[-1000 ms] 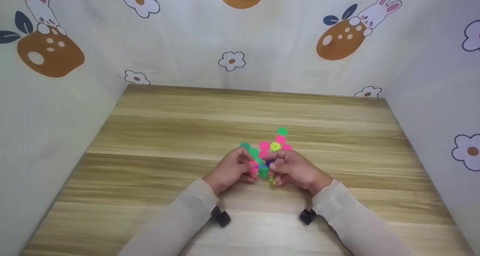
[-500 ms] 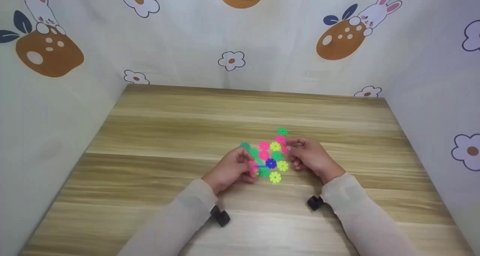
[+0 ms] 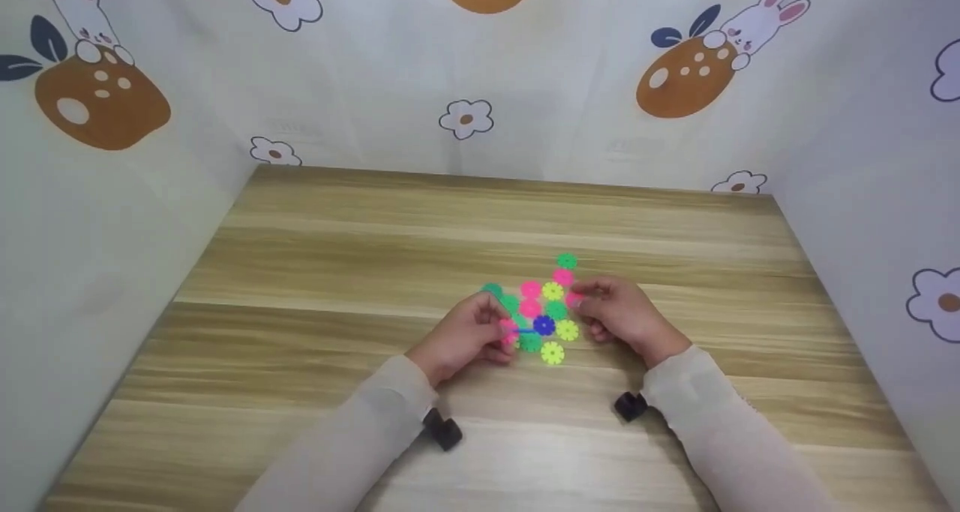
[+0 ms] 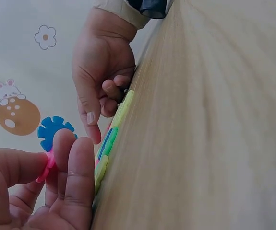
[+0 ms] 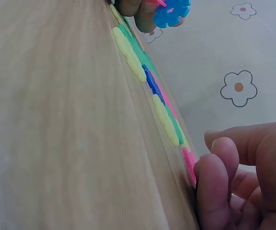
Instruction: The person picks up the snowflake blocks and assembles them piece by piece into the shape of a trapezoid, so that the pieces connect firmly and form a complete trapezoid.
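In the head view my left hand (image 3: 466, 338) pinches a pink flower-shaped plastic disc (image 4: 47, 165) between thumb and fingers. A blue disc (image 4: 55, 132) is joined to it, off the table. My right hand (image 3: 624, 313) is low at the right of the loose discs, thumb and index finger extended, the other fingers curled. Its fingertips are beside a flat pink disc (image 3: 574, 300), partly covered by them; the right wrist view shows no disc between the fingertips. Nearby lie a yellow disc (image 3: 553, 291), a green disc (image 3: 556, 311) and a dark blue disc (image 3: 544, 325).
Several more discs lie flat on the wooden table (image 3: 360, 234), among them a green disc (image 3: 567, 260) at the back and a yellow disc (image 3: 553, 353) at the front. Patterned cloth walls (image 3: 375, 84) stand behind and at both sides. Each wrist carries a black camera (image 3: 630, 405).
My right hand has left the joined discs in my left hand and moved right and back to the loose pink disc. My left hand stays in place, still holding the pink disc.
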Demonstrator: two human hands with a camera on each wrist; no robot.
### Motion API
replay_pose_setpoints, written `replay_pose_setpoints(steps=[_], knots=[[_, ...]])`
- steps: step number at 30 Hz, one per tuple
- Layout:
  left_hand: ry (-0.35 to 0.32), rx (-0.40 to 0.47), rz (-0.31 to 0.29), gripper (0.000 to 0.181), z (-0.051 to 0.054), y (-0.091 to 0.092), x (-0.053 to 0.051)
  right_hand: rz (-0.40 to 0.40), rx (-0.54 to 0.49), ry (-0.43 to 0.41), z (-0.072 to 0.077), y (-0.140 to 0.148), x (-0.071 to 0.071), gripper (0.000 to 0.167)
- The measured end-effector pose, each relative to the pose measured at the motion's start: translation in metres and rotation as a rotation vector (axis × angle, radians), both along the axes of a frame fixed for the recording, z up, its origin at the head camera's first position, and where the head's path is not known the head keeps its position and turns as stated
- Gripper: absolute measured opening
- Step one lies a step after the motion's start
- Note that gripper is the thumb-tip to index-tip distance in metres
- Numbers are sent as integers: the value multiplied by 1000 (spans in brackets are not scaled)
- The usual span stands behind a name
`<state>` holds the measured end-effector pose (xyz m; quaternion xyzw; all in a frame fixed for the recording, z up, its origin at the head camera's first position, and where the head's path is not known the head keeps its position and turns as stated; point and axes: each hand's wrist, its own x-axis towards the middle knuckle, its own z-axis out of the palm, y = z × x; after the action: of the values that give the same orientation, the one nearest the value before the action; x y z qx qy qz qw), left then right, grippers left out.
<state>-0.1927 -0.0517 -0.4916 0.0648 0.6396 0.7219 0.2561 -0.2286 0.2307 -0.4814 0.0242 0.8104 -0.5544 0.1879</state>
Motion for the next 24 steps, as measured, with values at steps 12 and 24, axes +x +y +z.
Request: replay_pose_setpoints(steps=[12,24], knots=[[-10,11,-4,13,-3,1,-2,-18,91,0,2,-5,2,34],[-17,-15,2,11,-2,0,-2,4,85,75,-2,-5,6,18]])
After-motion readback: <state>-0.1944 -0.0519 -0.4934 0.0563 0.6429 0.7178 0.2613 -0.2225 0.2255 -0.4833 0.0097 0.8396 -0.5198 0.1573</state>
